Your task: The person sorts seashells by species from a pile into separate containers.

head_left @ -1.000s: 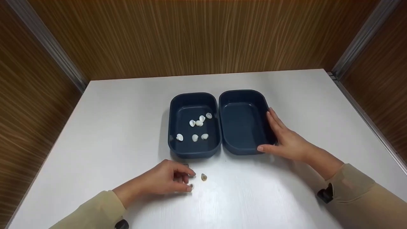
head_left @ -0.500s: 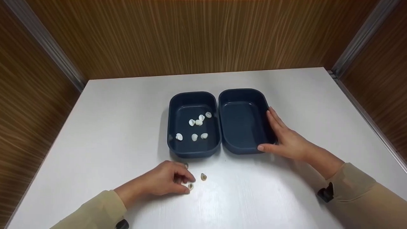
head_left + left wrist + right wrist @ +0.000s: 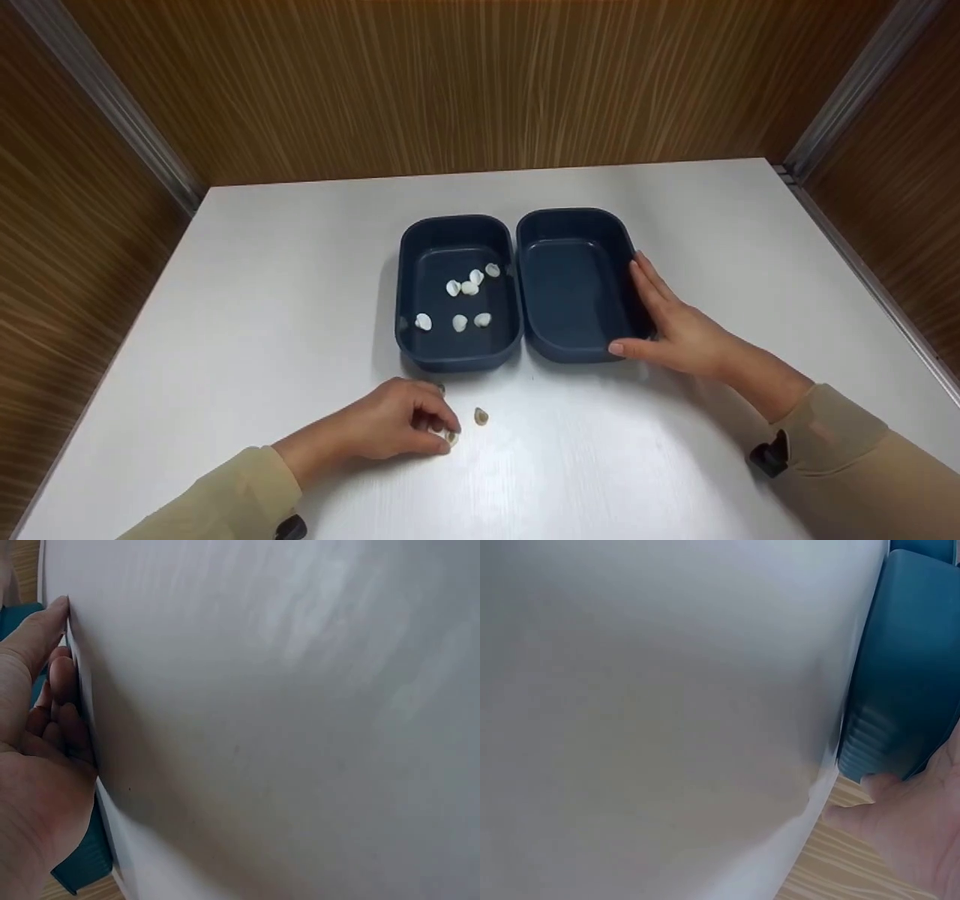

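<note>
In the head view my left hand [image 3: 394, 420] pinches a small brownish seashell [image 3: 451, 438] between thumb and fingertips, low over the table. A second brownish shell [image 3: 481, 416] lies just right of the fingertips. Another shell [image 3: 441, 388] shows partly behind the knuckles. My right hand [image 3: 682, 337] rests against the right dark blue container [image 3: 570, 300], its straight fingers along the outer right wall and the thumb at the front corner. That wall [image 3: 904, 667] also shows in the right wrist view. In the left wrist view the shell is hidden.
The left dark blue container [image 3: 459, 366] stands right beside the other one and has several white seashells [image 3: 469, 288] on its floor. Both stand on a white table [image 3: 285, 285] enclosed by wood-patterned panels [image 3: 480, 90] at the back and sides.
My left thumb and fingertips have closed on the brownish shell, which lay uncovered between them half a second ago. The right hand and both containers stay where they were.
</note>
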`<control>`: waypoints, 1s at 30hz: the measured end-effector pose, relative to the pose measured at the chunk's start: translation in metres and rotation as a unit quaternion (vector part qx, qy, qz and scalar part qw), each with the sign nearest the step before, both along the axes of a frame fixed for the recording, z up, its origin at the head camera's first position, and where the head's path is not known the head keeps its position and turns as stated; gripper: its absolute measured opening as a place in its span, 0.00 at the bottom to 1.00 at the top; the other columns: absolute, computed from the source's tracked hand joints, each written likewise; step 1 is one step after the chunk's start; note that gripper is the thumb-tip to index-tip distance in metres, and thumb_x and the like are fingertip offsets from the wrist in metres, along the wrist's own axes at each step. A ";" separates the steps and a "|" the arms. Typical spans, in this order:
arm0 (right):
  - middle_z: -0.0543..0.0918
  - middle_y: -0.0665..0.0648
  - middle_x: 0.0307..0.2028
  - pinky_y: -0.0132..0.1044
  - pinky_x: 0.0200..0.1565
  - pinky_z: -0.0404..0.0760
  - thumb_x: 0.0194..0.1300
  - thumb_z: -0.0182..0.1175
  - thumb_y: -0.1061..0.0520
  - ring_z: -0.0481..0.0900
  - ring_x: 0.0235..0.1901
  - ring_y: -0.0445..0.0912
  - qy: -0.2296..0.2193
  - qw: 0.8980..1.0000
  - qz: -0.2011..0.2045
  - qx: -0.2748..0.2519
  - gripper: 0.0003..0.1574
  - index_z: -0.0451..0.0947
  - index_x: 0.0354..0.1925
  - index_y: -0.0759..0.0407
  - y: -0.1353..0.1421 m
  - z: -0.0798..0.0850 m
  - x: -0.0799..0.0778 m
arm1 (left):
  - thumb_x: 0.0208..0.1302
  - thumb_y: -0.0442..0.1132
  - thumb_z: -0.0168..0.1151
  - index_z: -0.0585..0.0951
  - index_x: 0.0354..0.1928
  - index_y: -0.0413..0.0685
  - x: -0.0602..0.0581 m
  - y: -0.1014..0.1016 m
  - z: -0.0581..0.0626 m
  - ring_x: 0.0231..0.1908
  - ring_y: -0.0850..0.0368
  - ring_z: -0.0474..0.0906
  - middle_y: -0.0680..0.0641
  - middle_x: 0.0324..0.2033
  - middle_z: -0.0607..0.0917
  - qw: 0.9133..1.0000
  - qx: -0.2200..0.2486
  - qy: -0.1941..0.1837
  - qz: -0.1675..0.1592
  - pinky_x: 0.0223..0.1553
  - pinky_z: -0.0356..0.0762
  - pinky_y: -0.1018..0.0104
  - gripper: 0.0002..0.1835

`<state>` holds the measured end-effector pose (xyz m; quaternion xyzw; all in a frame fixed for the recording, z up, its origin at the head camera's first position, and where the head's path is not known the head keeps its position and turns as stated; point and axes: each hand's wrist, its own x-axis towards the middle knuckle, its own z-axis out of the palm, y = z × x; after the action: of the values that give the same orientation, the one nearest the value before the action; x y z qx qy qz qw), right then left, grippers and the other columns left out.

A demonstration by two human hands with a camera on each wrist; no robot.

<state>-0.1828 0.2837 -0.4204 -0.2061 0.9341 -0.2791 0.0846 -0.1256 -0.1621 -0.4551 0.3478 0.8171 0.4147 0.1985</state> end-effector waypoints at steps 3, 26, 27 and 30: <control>0.25 0.46 0.85 0.68 0.75 0.57 0.67 0.71 0.33 0.42 0.82 0.63 0.004 1.000 -0.001 -0.002 0.77 0.28 0.87 0.51 0.000 0.000 0.000 | 0.59 0.33 0.80 0.92 0.41 0.53 0.001 0.001 0.001 0.31 0.68 0.75 0.54 0.31 0.83 1.000 -0.002 -0.004 0.003 0.33 0.76 0.74 0.10; 0.27 0.50 0.85 0.68 0.75 0.57 0.67 0.71 0.34 0.42 0.83 0.63 0.001 1.000 0.000 -0.009 0.76 0.29 0.87 0.52 0.000 0.001 0.000 | 0.62 0.28 0.74 0.86 0.37 0.52 0.009 0.010 0.013 0.32 0.67 0.75 0.62 0.29 0.81 1.000 -0.008 -0.004 0.016 0.36 0.76 0.72 0.10; 0.27 0.50 0.85 0.68 0.75 0.57 0.67 0.71 0.34 0.41 0.83 0.62 0.000 1.000 0.000 -0.009 0.76 0.29 0.87 0.52 0.000 0.001 0.000 | 0.62 0.28 0.73 0.86 0.37 0.52 0.010 0.011 0.015 0.33 0.67 0.75 0.62 0.29 0.81 1.000 -0.009 -0.003 0.016 0.37 0.76 0.72 0.10; 0.27 0.51 0.86 0.68 0.75 0.57 0.67 0.70 0.33 0.40 0.83 0.62 -0.002 1.000 0.000 -0.008 0.76 0.29 0.87 0.52 -0.001 0.001 0.001 | 0.64 0.30 0.73 0.85 0.37 0.53 0.011 0.015 0.022 0.34 0.67 0.76 0.62 0.30 0.82 1.000 -0.012 0.002 0.018 0.39 0.78 0.71 0.09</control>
<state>-0.1823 0.2824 -0.4189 -0.2066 0.9315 -0.2871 0.0849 -0.1142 -0.1468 -0.4333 0.3320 0.8283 0.4078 0.1936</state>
